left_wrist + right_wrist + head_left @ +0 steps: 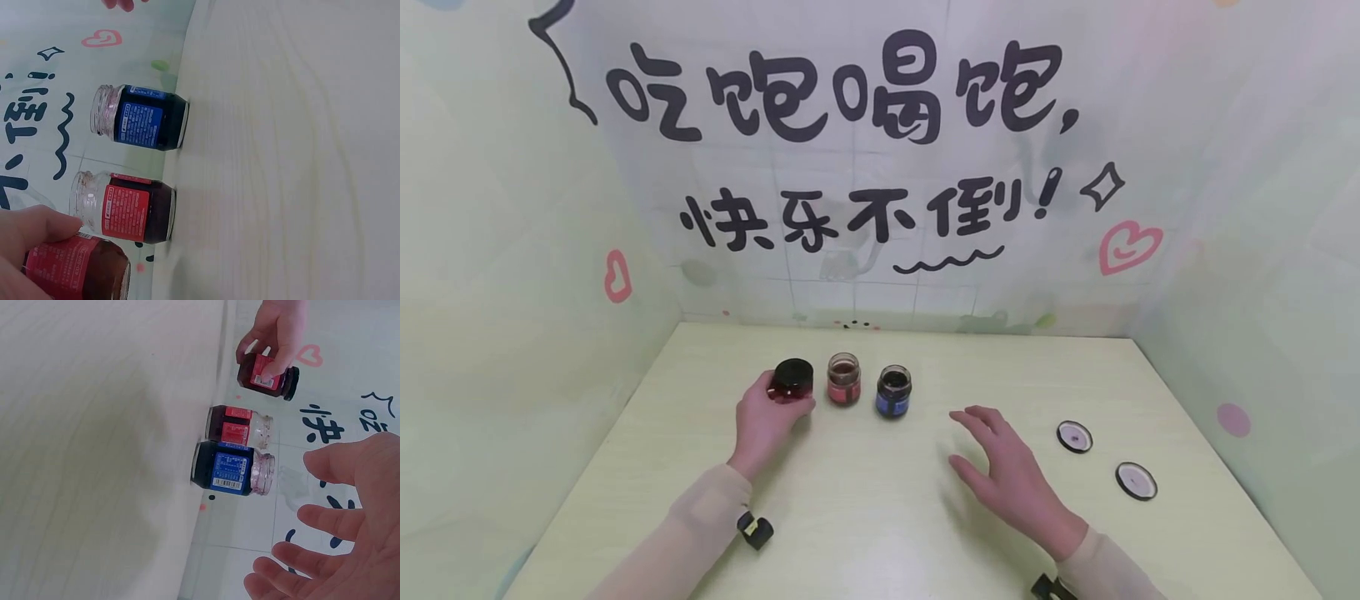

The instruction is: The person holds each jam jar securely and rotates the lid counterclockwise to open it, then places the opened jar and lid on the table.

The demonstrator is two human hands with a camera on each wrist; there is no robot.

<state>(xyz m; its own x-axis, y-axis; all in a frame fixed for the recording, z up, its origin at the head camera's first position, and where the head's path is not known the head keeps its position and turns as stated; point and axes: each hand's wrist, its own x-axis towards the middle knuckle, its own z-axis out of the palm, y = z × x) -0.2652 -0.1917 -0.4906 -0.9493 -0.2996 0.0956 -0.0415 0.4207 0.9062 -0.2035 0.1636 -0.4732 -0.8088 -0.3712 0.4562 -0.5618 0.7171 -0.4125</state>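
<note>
My left hand (pixel 769 423) grips a jar with a black lid (pixel 793 375) and a red label (pixel 265 372), at the left of the row. Beside it stands an uncapped red-labelled jar (pixel 844 382), dark contents inside. Right of that is an uncapped blue-labelled jar (pixel 893 393), also dark inside. In the left wrist view, the held jar (pixel 75 269) is partly covered by my thumb. Over the table, right of the jars, my right hand (pixel 1018 479) has its fingers spread and touches none of them.
Two round lids (pixel 1074 437) lie on the right side of the pale wooden table (pixel 865 517), pale insides facing up. Printed wall sheets (pixel 880 283) rise behind the table and at both sides.
</note>
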